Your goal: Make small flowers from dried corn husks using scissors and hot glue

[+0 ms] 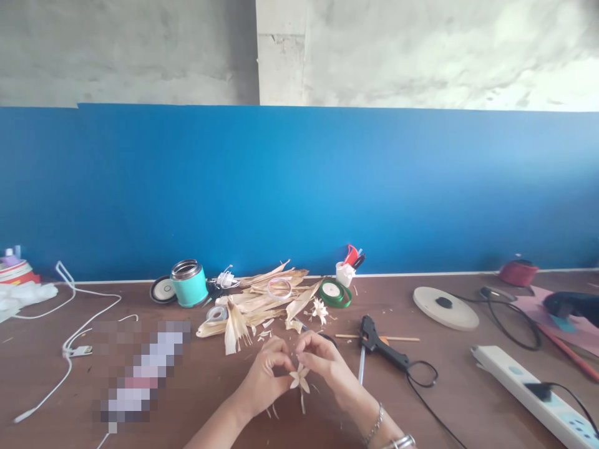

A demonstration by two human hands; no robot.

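My left hand [264,374] and my right hand [324,362] meet over the brown table [210,399], both with fingers pinched on a small pale flower made of dried husk strips [299,378]. Its stem hangs down between my wrists. A pile of dried husk leaves [262,302] lies just beyond my hands, with a finished small husk flower [320,310] at its right side. A black glue gun [381,344] rests to the right of my right hand, its cord trailing toward me.
A teal steel-lidded jar [188,284], a green ribbon roll [334,292], a clear tape ring [279,289], a white cup of pens [346,269], a round white disc [445,307], a white power strip [533,390] and white cables [70,337] surround the work spot. A blue wall panel stands behind.
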